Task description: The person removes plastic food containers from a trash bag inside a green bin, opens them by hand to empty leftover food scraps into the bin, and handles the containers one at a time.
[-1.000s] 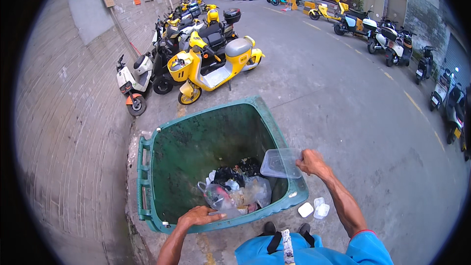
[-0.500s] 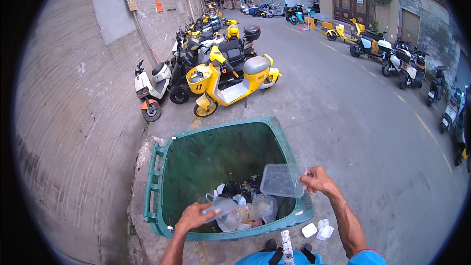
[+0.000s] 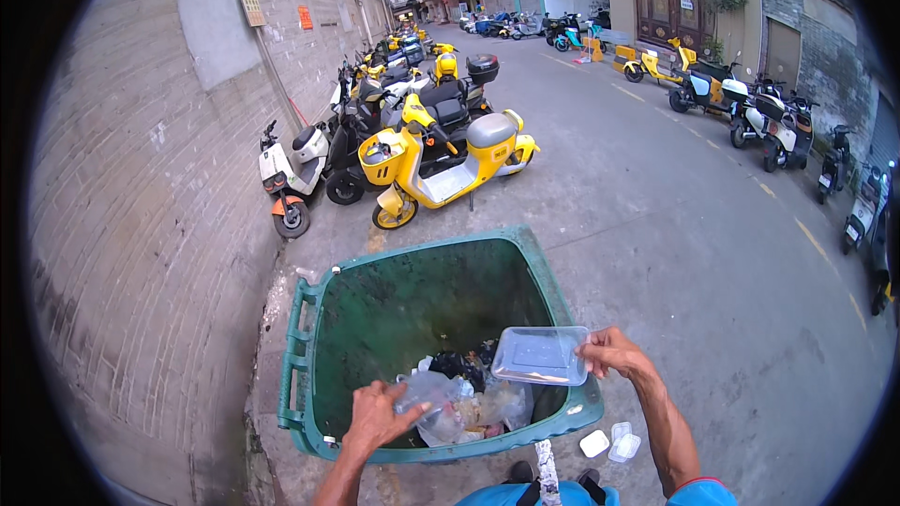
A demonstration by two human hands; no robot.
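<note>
My right hand (image 3: 611, 353) pinches a clear rectangular plastic food container (image 3: 539, 353) by its right edge. The container is held over the right side of a green wheeled bin (image 3: 570, 319), whose mouth faces up. My left hand (image 3: 377, 417) reaches over the bin's near left rim, fingers spread apart. A crumpled translucent plastic bag (image 3: 429, 390) lies at its fingertips; whether they touch cannot be made out. Lower in the bin are a black bag (image 3: 459, 364) and clear bags with mixed waste (image 3: 506, 403).
Several small plastic containers and lids (image 3: 594, 443) lie on the ground right of the bin. A yellow scooter (image 3: 450, 173) stands beyond it, before a row of parked scooters along the brick wall (image 3: 159, 206). More scooters (image 3: 773, 126) line the road's right side.
The clear container has come slightly lower and tilted flatter in my right hand. My left hand's fingers have spread, and the translucent thing it held now lies with the waste.
</note>
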